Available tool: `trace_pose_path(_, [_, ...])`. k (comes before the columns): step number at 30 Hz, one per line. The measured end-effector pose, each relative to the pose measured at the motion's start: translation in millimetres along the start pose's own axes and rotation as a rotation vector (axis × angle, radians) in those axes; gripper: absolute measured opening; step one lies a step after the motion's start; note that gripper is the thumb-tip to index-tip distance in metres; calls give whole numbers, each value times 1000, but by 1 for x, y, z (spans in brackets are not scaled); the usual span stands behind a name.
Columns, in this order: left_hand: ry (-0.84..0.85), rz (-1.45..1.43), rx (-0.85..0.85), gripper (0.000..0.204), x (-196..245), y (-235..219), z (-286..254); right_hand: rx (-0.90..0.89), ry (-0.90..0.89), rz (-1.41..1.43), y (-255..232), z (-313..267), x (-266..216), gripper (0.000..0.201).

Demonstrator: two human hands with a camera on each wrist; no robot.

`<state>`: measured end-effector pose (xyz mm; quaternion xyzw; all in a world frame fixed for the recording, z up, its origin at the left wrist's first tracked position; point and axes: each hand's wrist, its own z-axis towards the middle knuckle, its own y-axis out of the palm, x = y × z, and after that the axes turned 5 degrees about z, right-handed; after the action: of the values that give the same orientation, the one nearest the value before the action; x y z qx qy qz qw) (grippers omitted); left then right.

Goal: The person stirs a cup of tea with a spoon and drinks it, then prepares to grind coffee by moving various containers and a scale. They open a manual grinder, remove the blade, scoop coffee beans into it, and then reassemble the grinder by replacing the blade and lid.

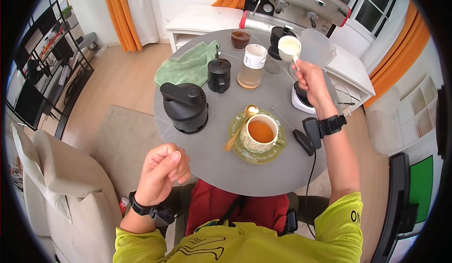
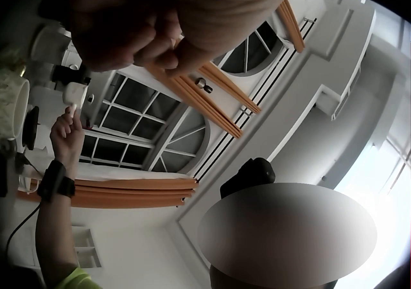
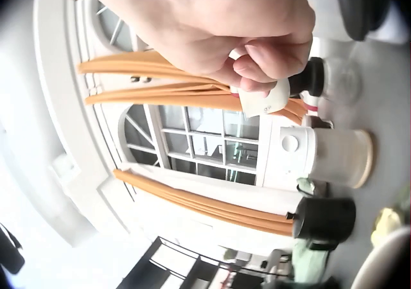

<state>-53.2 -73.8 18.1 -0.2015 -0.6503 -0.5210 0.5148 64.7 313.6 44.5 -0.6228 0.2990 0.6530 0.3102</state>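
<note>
My right hand (image 1: 312, 81) pinches the handle of a small white cup (image 1: 289, 47), held up over the far right of the table. Something pale and creamy shows inside it. In the right wrist view the cup (image 3: 264, 101) hangs below curled fingers. My left hand (image 1: 164, 171) is raised at the table's near left edge, fingers loosely curled and holding nothing. Between the hands stands a patterned teacup (image 1: 254, 144) of amber-brown liquid on a green saucer (image 1: 247, 157). A golden spoon (image 1: 234, 141) lies along the saucer's left side. Beside it rests a handheld frother (image 1: 303, 142).
A black grinder-like appliance (image 1: 185, 110), a black lidded pot (image 1: 219, 76) and a green towel (image 1: 188, 65) occupy the left. Behind are a white-topped clear jar (image 1: 251, 69), a glass of dark liquid (image 1: 240, 38) and a black-topped vessel (image 1: 278, 36). A white-based device (image 1: 302, 100) stands right.
</note>
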Motion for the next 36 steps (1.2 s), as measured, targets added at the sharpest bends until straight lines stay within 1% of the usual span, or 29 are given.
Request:
trace_pose_path(1, [2,6,9,34,2,2,0,47,-44,-84,6,3,-9,26])
trace_pose_path(2, [5,12,19,35,3,3,-1,44,-46,-87,11,10,-12,26])
trace_pose_path(4, [9,5,17,35,5,1,-3,156,-335,-551,19,24,-15,30])
trace_pose_path(5, [11,1,15,35,5,0,-4,151,-339,-554,24,28,-16,30])
trace_pose_path(7, [16,7,15,35,8,0,-5,241,-566,-801,34,33,-16,32])
trace_pose_path(8, [16,17,13,35,10,0,-5,236,-569,-802,38,34,-16,32])
trace_pose_path(10, [22,20,8,35,11,-2,-6,227,-678,-1011,44,33,-14,30])
trace_pose_path(11, [26,26,-2,35,11,-2,-6,222,-681,-1011,46,32,-12,30])
trace_pose_path(13, [24,27,0,35,12,-2,-6,206,-782,-1241,50,29,-8,26])
trace_pose_path(14, [19,29,-3,35,12,-2,-6,203,-784,-1241,52,26,-8,26])
trace_pose_path(16, [16,26,-6,35,12,-3,-5,184,-813,-1363,55,22,-8,22])
trace_pose_path(17, [12,25,-11,35,12,-3,-5,182,-813,-1364,55,22,-9,22])
trace_pose_path(19, [10,24,-13,35,11,-3,-5,188,-938,-1406,56,21,-11,20])
trace_pose_path(20, [8,24,-16,34,11,-3,-5,188,-937,-1407,56,21,-13,20])
trace_pose_path(22, [7,23,-18,34,10,-3,-5,239,-1031,-1422,56,22,-20,19])
trace_pose_path(23, [8,22,-18,34,10,-3,-5,239,-1030,-1423,56,23,-23,19])
trace_pose_path(25, [12,24,-17,35,9,-4,-4,306,-1099,-1431,56,24,-28,19])
trace_pose_path(29, [14,32,-3,35,9,-3,-3,354,-1150,-1430,56,23,-35,20])
trace_pose_path(31, [12,30,2,35,9,-3,-3,400,-1205,-1425,56,23,-36,20])
trace_pose_path(33, [10,27,6,35,8,-4,-3,386,-1225,-1445,55,24,-33,21])
trace_pose_path(35, [10,-45,-21,29,8,-6,-3,373,-1244,-1465,56,24,-26,22])
trace_pose_path(36, [11,-44,-22,29,8,-6,-2,319,-1240,-1495,56,23,-21,22])
